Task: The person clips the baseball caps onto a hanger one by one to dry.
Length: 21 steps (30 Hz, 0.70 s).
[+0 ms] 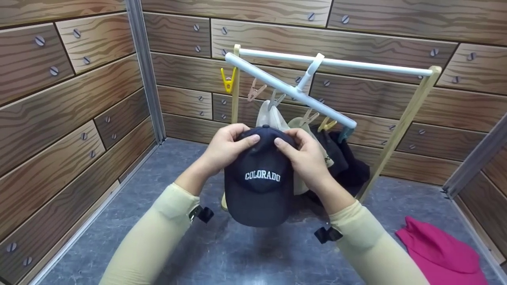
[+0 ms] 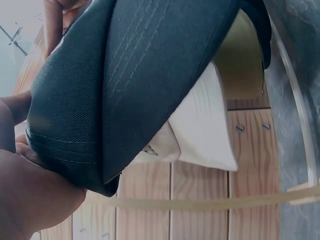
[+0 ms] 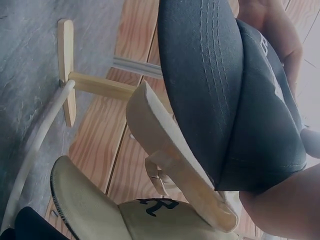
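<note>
A dark navy baseball cap with white COLORADO lettering hangs brim down between both hands, in front of a clothes rack. My left hand grips one side of its crown, thumb on the front near the top button. On the other side my right hand pinches the crown the same way, its thumb also on the front. Just behind the cap, a pale blue clip hanger hangs tilted from the rack's bar. A white cap and a beige cap with a black emblem hang close behind the brim.
Yellow and pink clips hang at the hanger's left end with nothing in them. Dark caps hang at its right end. The wooden rack post slants at right. A magenta cap lies on the grey surface, front right.
</note>
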Motion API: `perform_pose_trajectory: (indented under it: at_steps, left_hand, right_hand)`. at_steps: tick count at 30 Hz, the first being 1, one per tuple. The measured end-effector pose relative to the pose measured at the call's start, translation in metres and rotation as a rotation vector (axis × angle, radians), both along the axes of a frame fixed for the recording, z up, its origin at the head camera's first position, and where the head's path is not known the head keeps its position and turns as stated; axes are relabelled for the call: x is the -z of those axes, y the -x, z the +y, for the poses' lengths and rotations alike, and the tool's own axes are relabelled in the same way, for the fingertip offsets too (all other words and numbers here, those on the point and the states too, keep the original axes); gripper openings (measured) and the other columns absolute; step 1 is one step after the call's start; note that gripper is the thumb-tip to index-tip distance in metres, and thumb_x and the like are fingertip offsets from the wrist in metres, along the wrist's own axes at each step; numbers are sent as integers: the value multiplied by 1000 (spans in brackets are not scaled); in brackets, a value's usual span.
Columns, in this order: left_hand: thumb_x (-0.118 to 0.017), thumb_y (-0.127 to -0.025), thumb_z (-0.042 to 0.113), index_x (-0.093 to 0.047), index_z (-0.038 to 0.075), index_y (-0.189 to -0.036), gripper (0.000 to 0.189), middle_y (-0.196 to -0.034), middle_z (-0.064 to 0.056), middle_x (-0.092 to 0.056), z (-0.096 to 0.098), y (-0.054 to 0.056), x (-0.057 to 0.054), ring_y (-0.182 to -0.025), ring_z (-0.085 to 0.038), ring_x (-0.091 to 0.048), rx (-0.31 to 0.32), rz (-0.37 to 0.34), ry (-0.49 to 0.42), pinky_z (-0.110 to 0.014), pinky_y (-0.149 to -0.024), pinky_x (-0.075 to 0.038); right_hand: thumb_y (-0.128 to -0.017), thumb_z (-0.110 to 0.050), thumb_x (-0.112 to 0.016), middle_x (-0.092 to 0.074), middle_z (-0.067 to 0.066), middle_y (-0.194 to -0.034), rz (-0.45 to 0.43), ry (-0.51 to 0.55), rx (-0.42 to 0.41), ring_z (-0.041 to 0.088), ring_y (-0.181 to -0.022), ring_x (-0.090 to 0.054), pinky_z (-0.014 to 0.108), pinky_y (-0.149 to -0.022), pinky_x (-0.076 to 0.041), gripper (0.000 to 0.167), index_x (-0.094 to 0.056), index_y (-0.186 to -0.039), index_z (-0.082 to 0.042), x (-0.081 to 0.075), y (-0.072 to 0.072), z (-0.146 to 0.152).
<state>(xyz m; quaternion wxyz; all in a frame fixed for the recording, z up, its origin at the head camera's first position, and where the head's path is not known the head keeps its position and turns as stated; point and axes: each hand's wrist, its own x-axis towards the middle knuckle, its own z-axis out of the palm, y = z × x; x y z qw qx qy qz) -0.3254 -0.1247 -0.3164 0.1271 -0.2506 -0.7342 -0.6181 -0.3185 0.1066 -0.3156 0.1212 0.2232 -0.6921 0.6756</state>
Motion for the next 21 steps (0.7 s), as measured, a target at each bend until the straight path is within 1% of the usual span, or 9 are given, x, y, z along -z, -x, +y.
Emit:
perform_pose_trajectory:
  at_steps: [7,11,15,18,21]
  left_hand:
    - [-80,-104,19,-74,10,-91,17,-85,1,-68,-9,10,-7,-80,-13,-64,-11,-20,-16,-25,-68,-52]
    - [-80,-104,16,-74,11,-90,15,-83,1,-71,-14,16,-8,-75,-12,-66,31,-52,-79,-24,-67,-53]
    - [-78,-104,13,-75,11,-92,13,-83,-1,-73,-19,22,-7,-72,-12,-69,84,-85,-151,-25,-66,-56]
    - [-78,-105,13,-76,11,-93,12,-84,-2,-74,-22,24,-8,-73,-13,-71,101,-102,-178,-26,-67,-57]
    - [-77,-105,12,-76,10,-94,11,-85,-3,-74,-23,25,-11,-73,-13,-72,103,-108,-193,-26,-68,-58]
  right_hand:
    - [-106,-5,-74,-73,8,-100,-2,-30,-7,16,-91,-71,26,-83,-58,17,-70,-120,4,-9,8,-7]
    - [-107,-7,-74,-74,8,-101,8,-51,0,16,-91,-72,26,-82,-59,18,-70,-121,4,-14,12,-12]
    - [-107,-10,-75,-75,8,-101,29,-94,12,16,-92,-72,25,-82,-58,21,-71,-121,4,-18,15,-16]
    - [-107,-12,-76,-76,8,-102,49,-136,16,16,-93,-72,26,-83,-58,22,-71,-122,3,-21,17,-17]
    - [-107,-14,-76,-77,7,-103,67,-185,26,16,-93,-72,26,-83,-58,24,-71,-123,2,-24,20,-17]
